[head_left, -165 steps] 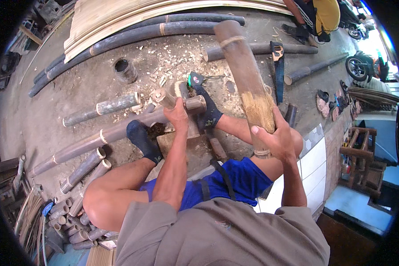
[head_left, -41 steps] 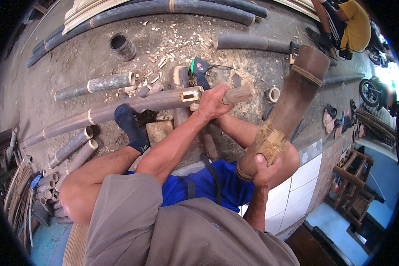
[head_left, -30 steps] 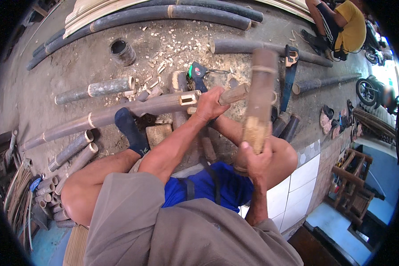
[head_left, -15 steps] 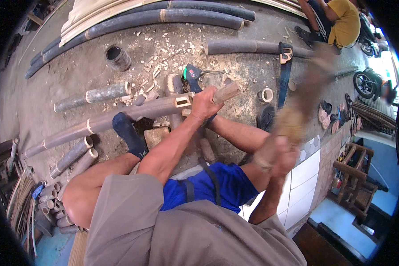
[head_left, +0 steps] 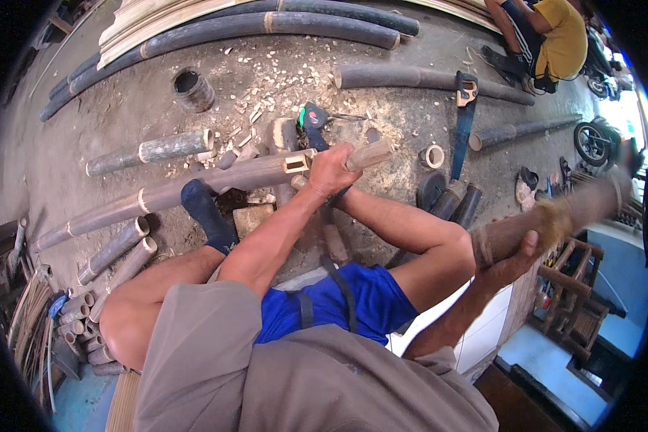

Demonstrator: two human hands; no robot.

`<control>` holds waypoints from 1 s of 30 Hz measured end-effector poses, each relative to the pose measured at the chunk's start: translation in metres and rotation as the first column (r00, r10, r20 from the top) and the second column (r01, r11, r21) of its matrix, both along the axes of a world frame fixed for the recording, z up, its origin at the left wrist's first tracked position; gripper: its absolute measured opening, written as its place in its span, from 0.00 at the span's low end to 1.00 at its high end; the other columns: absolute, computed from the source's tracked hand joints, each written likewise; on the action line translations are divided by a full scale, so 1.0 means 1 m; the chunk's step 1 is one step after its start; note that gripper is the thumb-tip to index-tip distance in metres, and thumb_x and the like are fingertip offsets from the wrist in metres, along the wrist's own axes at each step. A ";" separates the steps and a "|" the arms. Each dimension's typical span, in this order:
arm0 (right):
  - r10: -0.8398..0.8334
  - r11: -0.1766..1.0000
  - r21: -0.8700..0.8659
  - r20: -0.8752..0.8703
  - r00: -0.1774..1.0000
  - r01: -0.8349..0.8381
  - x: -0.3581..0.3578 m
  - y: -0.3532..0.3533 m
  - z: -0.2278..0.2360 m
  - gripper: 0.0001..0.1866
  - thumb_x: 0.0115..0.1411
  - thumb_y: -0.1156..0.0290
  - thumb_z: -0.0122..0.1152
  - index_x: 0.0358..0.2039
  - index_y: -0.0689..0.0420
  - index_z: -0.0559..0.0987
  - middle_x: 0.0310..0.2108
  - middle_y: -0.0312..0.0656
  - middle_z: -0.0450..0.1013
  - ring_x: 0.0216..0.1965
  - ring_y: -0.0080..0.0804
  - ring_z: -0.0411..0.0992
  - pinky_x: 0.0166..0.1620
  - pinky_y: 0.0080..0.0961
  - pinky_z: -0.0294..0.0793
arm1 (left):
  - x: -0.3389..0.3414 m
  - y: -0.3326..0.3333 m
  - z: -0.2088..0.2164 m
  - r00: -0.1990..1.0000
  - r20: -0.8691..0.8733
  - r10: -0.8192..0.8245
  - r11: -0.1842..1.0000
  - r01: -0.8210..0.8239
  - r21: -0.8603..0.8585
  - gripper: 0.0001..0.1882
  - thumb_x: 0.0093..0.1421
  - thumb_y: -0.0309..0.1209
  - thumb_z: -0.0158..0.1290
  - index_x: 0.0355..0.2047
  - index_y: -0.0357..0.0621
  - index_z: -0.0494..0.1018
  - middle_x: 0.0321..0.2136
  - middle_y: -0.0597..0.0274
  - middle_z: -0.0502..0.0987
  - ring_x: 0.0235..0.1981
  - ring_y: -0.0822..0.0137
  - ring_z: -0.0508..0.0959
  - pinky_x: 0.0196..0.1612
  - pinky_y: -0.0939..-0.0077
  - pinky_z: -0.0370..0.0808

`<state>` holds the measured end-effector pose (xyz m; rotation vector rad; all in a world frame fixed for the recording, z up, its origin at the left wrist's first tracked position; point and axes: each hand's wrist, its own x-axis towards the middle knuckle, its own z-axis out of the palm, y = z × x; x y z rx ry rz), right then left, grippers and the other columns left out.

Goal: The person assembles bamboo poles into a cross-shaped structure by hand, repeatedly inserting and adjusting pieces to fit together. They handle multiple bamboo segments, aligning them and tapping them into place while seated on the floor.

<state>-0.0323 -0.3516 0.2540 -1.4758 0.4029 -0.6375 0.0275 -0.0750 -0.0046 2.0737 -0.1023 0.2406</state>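
Note:
My left hand (head_left: 330, 170) is closed round a stubby wooden handle (head_left: 371, 154), whose lower part is hidden in the grip. Just left of that hand lies a long dark bamboo pole (head_left: 212, 178) with a rectangular slot cut near its end. My left foot, in a dark sock, rests against this pole. Out to the right, my right hand (head_left: 511, 263) grips a thick brown bamboo length (head_left: 507, 236) from below. Its far half is smeared by motion, with a yellowish band around the middle.
Past the slotted pole are a tape measure (head_left: 313, 115), a tin can (head_left: 193, 90) and scattered chips. A handsaw (head_left: 464, 119) leans on another bamboo pole (head_left: 403, 76). Short bamboo pieces (head_left: 115, 250) lie left. A person in yellow (head_left: 560, 42) sits far right, near a wooden rack (head_left: 572, 295).
My right hand has swung the bamboo length outward to the right, tilting it from steep to nearly level. My left hand stays at the slotted pole with the handle.

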 end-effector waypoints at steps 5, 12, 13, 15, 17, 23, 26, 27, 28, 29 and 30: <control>0.081 0.880 -0.401 -0.401 0.912 -0.254 -0.048 0.080 -0.064 0.30 0.67 0.48 0.60 0.57 0.61 0.75 0.47 0.47 0.77 0.49 0.41 0.78 0.52 0.35 0.79 | -0.006 -0.010 -0.006 1.000 0.023 -0.011 0.999 0.010 0.033 0.20 0.47 0.39 0.71 0.36 0.46 0.76 0.34 0.51 0.81 0.38 0.44 0.83 0.40 0.51 0.80; -0.221 0.971 0.098 0.047 0.974 0.216 0.004 0.032 -0.035 0.31 0.67 0.50 0.63 0.59 0.63 0.75 0.46 0.51 0.79 0.46 0.41 0.79 0.49 0.36 0.80 | 0.000 0.003 -0.002 0.998 -0.038 -0.049 0.998 0.050 0.035 0.19 0.48 0.38 0.70 0.37 0.46 0.77 0.36 0.51 0.81 0.39 0.44 0.83 0.41 0.51 0.80; -0.233 0.970 0.078 0.021 0.972 0.230 -0.004 0.049 -0.047 0.31 0.67 0.51 0.63 0.59 0.64 0.75 0.46 0.51 0.79 0.45 0.41 0.80 0.49 0.36 0.81 | 0.002 -0.003 0.001 0.997 -0.032 -0.065 0.998 0.066 0.020 0.19 0.48 0.38 0.70 0.37 0.46 0.77 0.36 0.51 0.81 0.39 0.44 0.83 0.41 0.51 0.80; 0.034 0.987 -0.140 -0.293 0.956 -0.078 -0.047 0.066 -0.065 0.32 0.67 0.51 0.63 0.60 0.64 0.75 0.46 0.52 0.79 0.44 0.41 0.80 0.48 0.36 0.81 | 0.005 -0.003 0.000 0.998 0.028 -0.058 0.997 0.057 0.043 0.18 0.49 0.39 0.69 0.36 0.45 0.76 0.35 0.51 0.81 0.39 0.44 0.83 0.40 0.51 0.81; 0.256 0.860 -0.247 -0.546 0.798 -0.446 -0.066 0.072 -0.079 0.32 0.67 0.52 0.64 0.61 0.65 0.75 0.46 0.53 0.80 0.43 0.41 0.80 0.48 0.36 0.81 | 0.005 0.003 -0.003 0.998 0.022 -0.061 0.995 0.059 0.077 0.18 0.49 0.39 0.69 0.35 0.45 0.76 0.35 0.52 0.80 0.39 0.44 0.83 0.40 0.51 0.81; 0.013 0.996 0.093 -0.263 0.965 0.012 -0.026 0.004 -0.047 0.35 0.67 0.47 0.63 0.61 0.65 0.75 0.45 0.54 0.80 0.39 0.37 0.80 0.45 0.35 0.82 | -0.003 0.004 -0.006 0.996 -0.037 -0.083 0.988 0.087 0.129 0.18 0.49 0.39 0.69 0.35 0.46 0.76 0.36 0.53 0.81 0.40 0.46 0.83 0.40 0.51 0.81; 0.308 0.950 0.097 -0.438 0.845 -0.296 -0.042 0.034 -0.063 0.36 0.67 0.52 0.64 0.66 0.64 0.70 0.49 0.54 0.79 0.43 0.39 0.81 0.48 0.34 0.82 | -0.005 0.003 -0.004 0.997 -0.008 -0.077 0.990 0.078 0.117 0.19 0.48 0.39 0.69 0.36 0.46 0.76 0.37 0.53 0.81 0.40 0.47 0.83 0.40 0.52 0.81; 0.388 0.915 0.111 -0.498 0.775 -0.387 -0.053 0.045 -0.070 0.37 0.67 0.53 0.65 0.68 0.63 0.68 0.51 0.55 0.79 0.44 0.40 0.82 0.50 0.34 0.82 | -0.011 0.009 -0.008 0.996 -0.022 -0.088 0.990 0.090 0.106 0.19 0.48 0.39 0.69 0.36 0.45 0.76 0.37 0.53 0.81 0.41 0.47 0.84 0.40 0.52 0.81; 0.468 0.868 0.138 -0.549 0.693 -0.478 -0.058 0.052 -0.079 0.38 0.67 0.55 0.65 0.70 0.63 0.67 0.52 0.55 0.79 0.45 0.40 0.82 0.51 0.33 0.82 | -0.012 0.014 -0.006 0.995 -0.034 -0.093 0.990 0.097 0.102 0.19 0.49 0.39 0.69 0.37 0.45 0.76 0.38 0.53 0.81 0.41 0.47 0.84 0.41 0.53 0.81; 0.539 0.810 0.169 -0.593 0.598 -0.562 -0.058 0.056 -0.083 0.39 0.67 0.57 0.65 0.72 0.62 0.65 0.53 0.55 0.78 0.46 0.41 0.82 0.52 0.33 0.82 | -0.012 0.018 -0.005 0.995 -0.073 -0.068 0.995 0.072 0.063 0.19 0.50 0.39 0.69 0.37 0.45 0.76 0.39 0.54 0.82 0.42 0.47 0.84 0.42 0.54 0.81; 0.533 0.835 0.232 -0.569 0.626 -0.500 -0.059 0.057 -0.079 0.40 0.64 0.54 0.69 0.70 0.61 0.68 0.49 0.47 0.80 0.46 0.39 0.81 0.54 0.30 0.80 | -0.018 0.021 0.003 0.991 -0.129 -0.046 0.999 0.050 0.020 0.19 0.50 0.39 0.69 0.38 0.45 0.77 0.40 0.54 0.82 0.43 0.47 0.84 0.43 0.55 0.82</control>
